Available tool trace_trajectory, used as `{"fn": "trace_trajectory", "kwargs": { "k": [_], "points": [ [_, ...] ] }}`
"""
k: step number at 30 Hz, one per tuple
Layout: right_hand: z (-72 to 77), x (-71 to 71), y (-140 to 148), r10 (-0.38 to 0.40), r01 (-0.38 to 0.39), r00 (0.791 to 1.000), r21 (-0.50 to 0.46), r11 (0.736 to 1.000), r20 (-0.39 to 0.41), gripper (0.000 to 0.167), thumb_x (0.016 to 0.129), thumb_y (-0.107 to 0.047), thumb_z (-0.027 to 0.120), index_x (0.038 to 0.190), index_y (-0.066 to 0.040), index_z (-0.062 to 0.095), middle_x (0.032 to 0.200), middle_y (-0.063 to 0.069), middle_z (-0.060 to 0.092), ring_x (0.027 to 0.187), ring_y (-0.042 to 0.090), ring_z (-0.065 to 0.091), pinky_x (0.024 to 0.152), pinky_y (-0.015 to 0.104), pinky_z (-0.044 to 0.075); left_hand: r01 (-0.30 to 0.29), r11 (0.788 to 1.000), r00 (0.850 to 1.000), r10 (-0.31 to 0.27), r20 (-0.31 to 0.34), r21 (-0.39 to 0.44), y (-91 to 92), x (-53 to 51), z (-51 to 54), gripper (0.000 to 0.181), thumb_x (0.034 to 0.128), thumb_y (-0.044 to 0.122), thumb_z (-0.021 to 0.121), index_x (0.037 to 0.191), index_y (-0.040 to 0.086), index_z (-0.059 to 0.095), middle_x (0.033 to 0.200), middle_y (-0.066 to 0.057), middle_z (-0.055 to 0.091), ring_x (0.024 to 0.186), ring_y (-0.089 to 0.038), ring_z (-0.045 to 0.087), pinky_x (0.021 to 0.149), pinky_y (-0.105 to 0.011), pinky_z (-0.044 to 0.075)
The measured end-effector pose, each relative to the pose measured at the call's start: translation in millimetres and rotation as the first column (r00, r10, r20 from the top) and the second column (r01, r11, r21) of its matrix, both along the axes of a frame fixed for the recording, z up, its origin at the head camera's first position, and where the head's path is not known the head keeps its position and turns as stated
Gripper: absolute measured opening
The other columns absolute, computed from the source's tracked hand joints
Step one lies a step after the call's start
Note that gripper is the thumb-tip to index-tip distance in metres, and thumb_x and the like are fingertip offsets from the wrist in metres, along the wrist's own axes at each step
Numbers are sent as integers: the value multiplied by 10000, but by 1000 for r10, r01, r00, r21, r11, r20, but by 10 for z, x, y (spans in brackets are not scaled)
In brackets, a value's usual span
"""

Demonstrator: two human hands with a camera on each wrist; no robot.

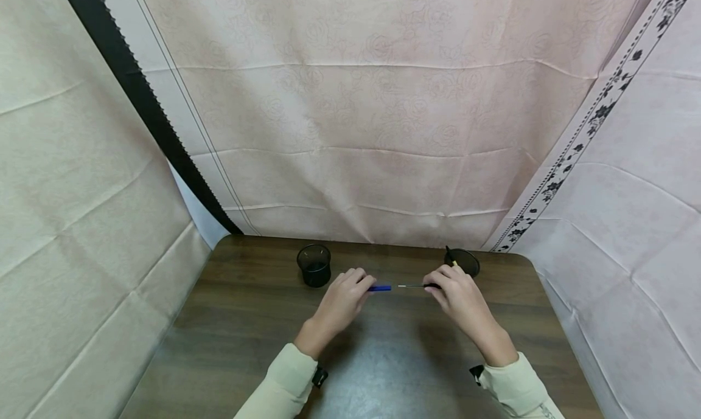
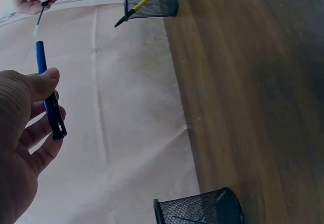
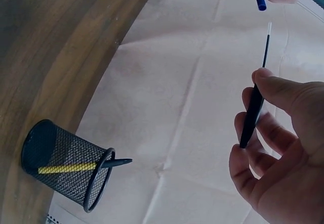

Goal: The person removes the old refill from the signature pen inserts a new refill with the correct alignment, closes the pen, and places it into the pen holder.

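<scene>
My left hand (image 1: 342,300) pinches a blue pen barrel (image 1: 380,288) above the table; in the left wrist view the barrel (image 2: 46,89) has a clip at the end by the fingers. My right hand (image 1: 460,297) holds a dark pen section (image 3: 252,113) between thumb and fingers, a thin refill (image 3: 266,49) sticking out of it. The refill's clear tip points at the barrel's end, with a small gap between them. Behind the right hand stands a mesh cup (image 3: 68,165) holding a yellow and black pen (image 3: 71,168).
Another dark mesh cup (image 1: 314,266) stands near the table's back edge, left of the left hand. The wooden table (image 1: 241,340) has pale cloth (image 1: 350,115) hanging behind it and on both sides.
</scene>
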State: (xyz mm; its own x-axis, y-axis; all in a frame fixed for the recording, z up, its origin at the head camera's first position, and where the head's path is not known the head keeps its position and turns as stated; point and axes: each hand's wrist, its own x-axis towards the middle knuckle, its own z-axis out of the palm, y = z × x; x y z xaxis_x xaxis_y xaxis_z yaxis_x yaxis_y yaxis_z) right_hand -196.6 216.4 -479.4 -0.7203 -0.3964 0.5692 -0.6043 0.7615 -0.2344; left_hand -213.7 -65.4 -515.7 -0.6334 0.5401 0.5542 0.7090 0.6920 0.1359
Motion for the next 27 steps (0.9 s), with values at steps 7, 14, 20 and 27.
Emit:
{"fn": "trace_trajectory", "kwargs": {
  "k": [7, 14, 20, 27],
  "points": [
    [-15, -10, 1, 4, -4, 1000, -8, 1000, 12, 126, 837, -86, 835, 901, -148, 746, 894, -21, 680, 867, 190, 646, 890, 520, 532, -3, 1000, 1000, 4, 13, -31, 16, -16, -121, 123, 971, 226, 736, 1060, 169, 675, 924, 64, 596, 810, -90, 521, 665, -209, 428],
    [-32, -18, 5, 23, -23, 1000, -2, 1000, -4, 64, 881, -145, 806, 910, -147, 749, 897, -22, 681, 855, 177, 643, 773, 437, 521, 13, 998, 1000, -12, 7, -67, 20, -44, -244, 116, 963, 199, 746, 1049, 170, 674, 936, 61, 608, 834, -92, 550, 668, -216, 430],
    [-35, -12, 14, 24, -23, 1000, -12, 1000, 19, 41, 916, -168, 779, 910, -142, 748, 901, -21, 678, 863, 183, 645, 885, 509, 535, 21, 996, 999, -18, 38, -89, 38, -47, -372, 127, 952, 191, 763, 1037, 176, 671, 933, 59, 607, 830, -91, 550, 672, -213, 440],
    [-20, -11, 24, 13, -12, 999, -23, 1000, 48, 110, 849, -77, 826, 919, -127, 757, 904, -16, 682, 883, 197, 657, 999, 610, 494, 27, 993, 994, -14, 107, -119, 67, -57, -520, 115, 981, 236, 726, 1070, 180, 678, 962, 57, 620, 860, -92, 566, 700, -216, 474]
  ]
}}
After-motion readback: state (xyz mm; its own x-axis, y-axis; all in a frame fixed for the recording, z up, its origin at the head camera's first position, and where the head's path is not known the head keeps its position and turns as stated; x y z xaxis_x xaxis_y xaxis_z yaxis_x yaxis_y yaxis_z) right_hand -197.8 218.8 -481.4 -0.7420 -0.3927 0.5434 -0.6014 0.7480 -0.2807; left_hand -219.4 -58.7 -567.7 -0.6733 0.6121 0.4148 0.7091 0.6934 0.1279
